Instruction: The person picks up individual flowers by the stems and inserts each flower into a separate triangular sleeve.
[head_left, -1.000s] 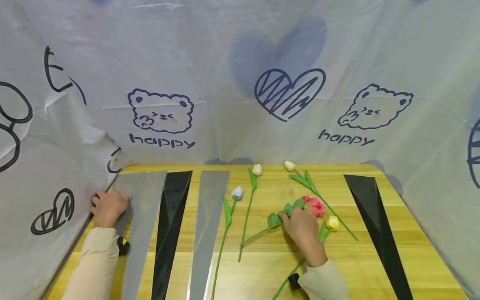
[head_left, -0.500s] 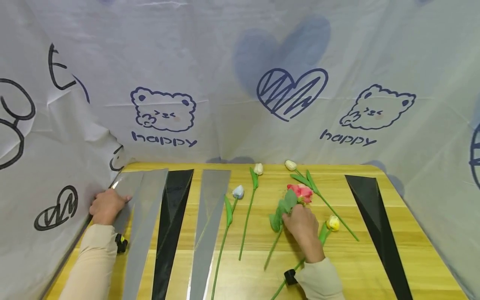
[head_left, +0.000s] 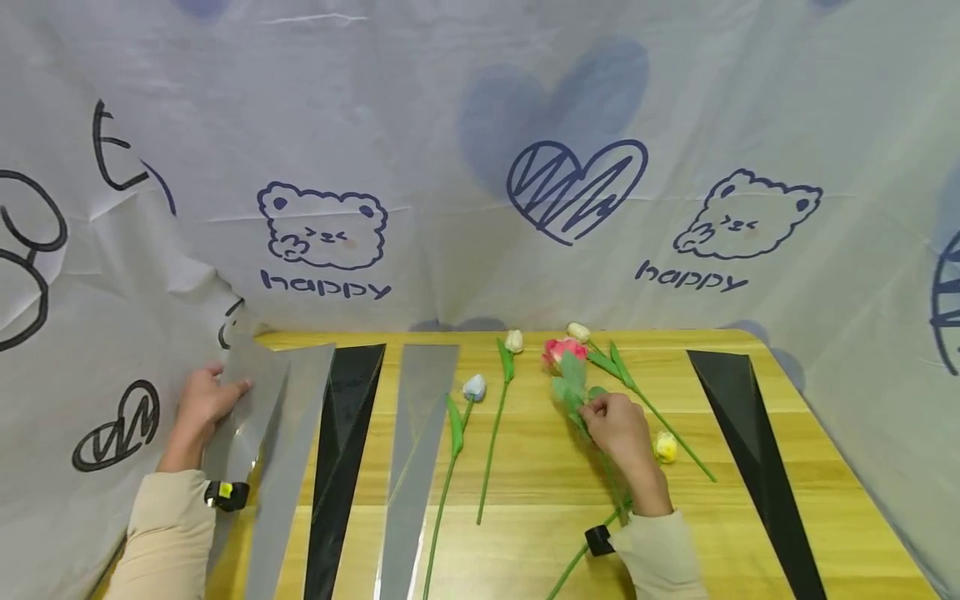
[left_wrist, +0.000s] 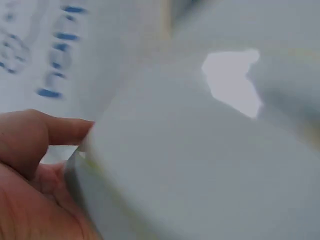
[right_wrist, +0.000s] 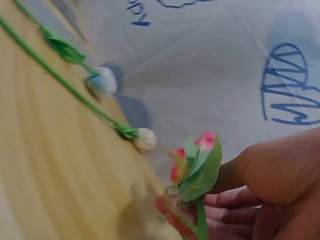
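The person's right grip (head_left: 621, 427) pinches the pink rose (head_left: 573, 373) by its stem, just below the leaves; the rose's long axis runs from near right to far left, its ruffled bloom toward the far edge, just beside the far white tulip (head_left: 578, 332); its leaves are matt green ovals; the left grip (head_left: 205, 402) has thumb and fingers closed on the edge of a translucent grey sleeve (head_left: 251, 410), lifted and tilted, its film glossy; whether anything lies inside it, I cannot tell; to its right lie a second grey one (head_left: 294, 442), a shiny black sleeve (head_left: 343, 454) and a third grey one (head_left: 422, 417), all tapering nearward; the blue tulip (head_left: 474, 386) and nearer white tulip (head_left: 513, 340) point to the far edge; the yellow tulip (head_left: 665, 447) lies beside the right grip; another black sleeve (head_left: 757, 454) lies far right on the wood-grained surface (head_left: 840, 500).
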